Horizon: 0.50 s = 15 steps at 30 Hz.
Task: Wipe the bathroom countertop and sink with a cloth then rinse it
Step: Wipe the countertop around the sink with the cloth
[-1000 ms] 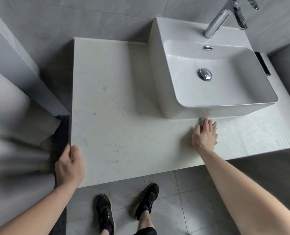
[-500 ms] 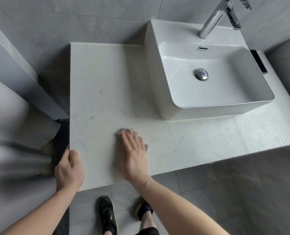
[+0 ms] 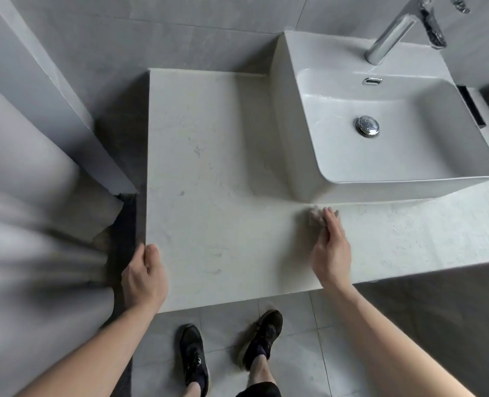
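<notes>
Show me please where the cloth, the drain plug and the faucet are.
cloth (image 3: 315, 215): head view, part showing past the fingertips.
drain plug (image 3: 367, 126): head view, its chrome top.
faucet (image 3: 392, 30): head view, its slanted chrome body.

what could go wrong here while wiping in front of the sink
The cloth is small and mostly hidden under the right hand's flat fingers, so it may slip out mid-stroke. It sits close to the sink base, so fingertips could bump the wall. The left hand grips the countertop corner; leaning there risks slipping.
</notes>
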Tool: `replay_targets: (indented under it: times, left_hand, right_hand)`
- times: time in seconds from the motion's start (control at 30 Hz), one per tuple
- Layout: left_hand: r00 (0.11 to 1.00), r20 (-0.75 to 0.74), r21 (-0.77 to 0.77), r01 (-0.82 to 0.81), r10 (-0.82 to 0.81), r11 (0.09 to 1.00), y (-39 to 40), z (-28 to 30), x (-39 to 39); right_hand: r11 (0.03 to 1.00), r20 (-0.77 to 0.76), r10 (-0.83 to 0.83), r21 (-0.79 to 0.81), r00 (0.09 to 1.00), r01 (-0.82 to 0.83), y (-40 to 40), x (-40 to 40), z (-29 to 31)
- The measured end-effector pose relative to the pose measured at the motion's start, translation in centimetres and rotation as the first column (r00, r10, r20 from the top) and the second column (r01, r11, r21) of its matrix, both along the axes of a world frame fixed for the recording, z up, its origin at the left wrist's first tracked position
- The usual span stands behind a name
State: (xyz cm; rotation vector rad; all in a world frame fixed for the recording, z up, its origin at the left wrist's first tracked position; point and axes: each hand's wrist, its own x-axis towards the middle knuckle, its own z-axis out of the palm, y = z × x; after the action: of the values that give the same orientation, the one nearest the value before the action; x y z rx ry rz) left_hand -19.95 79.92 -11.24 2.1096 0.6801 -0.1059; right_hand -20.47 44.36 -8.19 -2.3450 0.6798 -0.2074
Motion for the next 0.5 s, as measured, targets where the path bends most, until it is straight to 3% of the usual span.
replay_targets:
  times: [0.1,0.17,0.23,0.33,0.43,0.5]
  left_hand:
    - [1.000,0.018,-0.026,-0.013,0.013,1.000,0.2,0.0,0.0]
    - [0.999,0.033,-0.038,-0.008,0.010,0.999,0.1,0.3,-0.1]
    - [1.000,0.025,-0.056,-0.012,0.014,0.998,0.0,0.6,-0.1]
    - [0.999,0.012,-0.114,-0.043,0.044,0.993,0.2,0.5,-0.1]
    - [0.983,-0.030,-0.256,-0.185,0.184,0.949,0.5,0.5,0.0]
    - [0.944,-0.115,-0.361,-0.331,0.311,0.872,0.5,1.1,0.4]
  right_hand:
    - [0.984,-0.209,0.055,-0.153,0.976,-0.088,-2.5,-0.9,-1.0]
    - [0.975,-0.258,0.065,-0.191,0.964,-0.117,-1.5,-1.2,-1.6]
    - [0.977,-0.246,0.052,-0.187,0.968,-0.100,1.0,-1.0,-1.7]
    - [0.962,-0.189,0.166,-0.186,0.968,-0.201,6.5,-0.7,-1.7]
    - [0.925,-0.130,0.329,-0.157,0.936,-0.347,13.0,-1.2,-1.9]
    - [0.883,-0.094,0.443,-0.126,0.892,-0.452,17.1,-1.9,-1.9]
